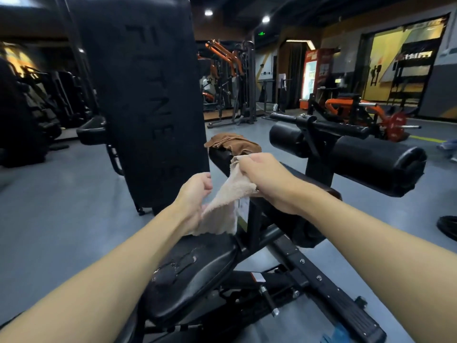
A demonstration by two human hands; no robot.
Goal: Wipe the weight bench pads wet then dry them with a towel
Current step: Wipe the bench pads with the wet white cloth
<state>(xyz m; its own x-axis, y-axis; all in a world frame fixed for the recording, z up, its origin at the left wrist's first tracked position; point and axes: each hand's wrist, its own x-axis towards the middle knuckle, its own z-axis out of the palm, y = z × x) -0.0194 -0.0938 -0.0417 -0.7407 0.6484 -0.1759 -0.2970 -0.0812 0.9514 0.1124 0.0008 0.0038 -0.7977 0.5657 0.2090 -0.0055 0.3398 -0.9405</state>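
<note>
A pale beige cloth (227, 204) hangs stretched between both hands above the bench. My left hand (193, 194) grips its lower left edge, and my right hand (264, 177) holds its upper end. Below them lies the black seat pad (197, 268), worn and cracked, with wet streaks on it. The tall black back pad (146, 100) stands upright to the left. A brown towel (235, 143) lies bunched on a black pad (220, 157) just behind my right hand.
Black foam leg rollers (376, 162) stick out at the right on the bench frame (316, 276). Grey floor surrounds the bench. Orange and black gym machines (230, 82) and a loaded barbell (395, 125) stand farther back. A black ring (447, 226) lies on the floor at the right edge.
</note>
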